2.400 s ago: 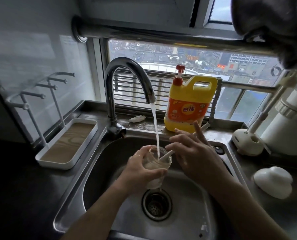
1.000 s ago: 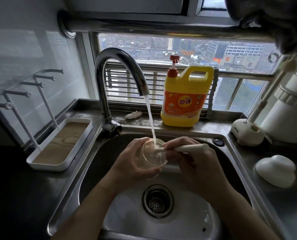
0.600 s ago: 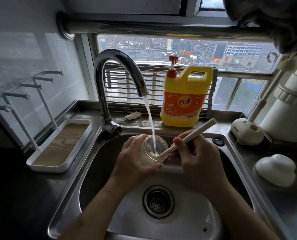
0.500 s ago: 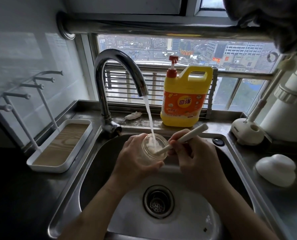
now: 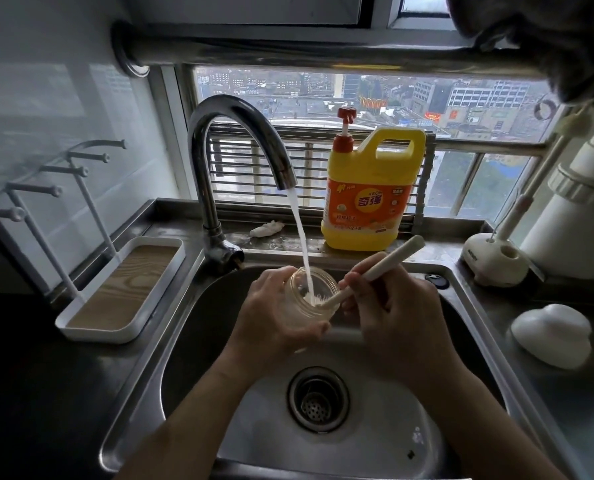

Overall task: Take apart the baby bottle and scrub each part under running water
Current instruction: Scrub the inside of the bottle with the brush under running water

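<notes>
The clear, pale plastic bottle body [image 5: 298,301] is held tilted under the stream of tap water [image 5: 299,230], above the stainless steel sink [image 5: 198,327]. The left hand [image 5: 271,327] wraps round its wall. The right hand [image 5: 397,317] grips the slim cream-handled bottle brush [image 5: 387,263], whose bristle end is inside the mouth. Wet plastic could slip from this 1-handed hold if the brush levers hard against the rim. Water striking the bristles may also spray beyond the basin.

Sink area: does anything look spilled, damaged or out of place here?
Only a small thing: a crumpled white scrap lies loose on the ledge between the faucet and the yellow detergent jug. Nothing looks spilled or broken.
</notes>
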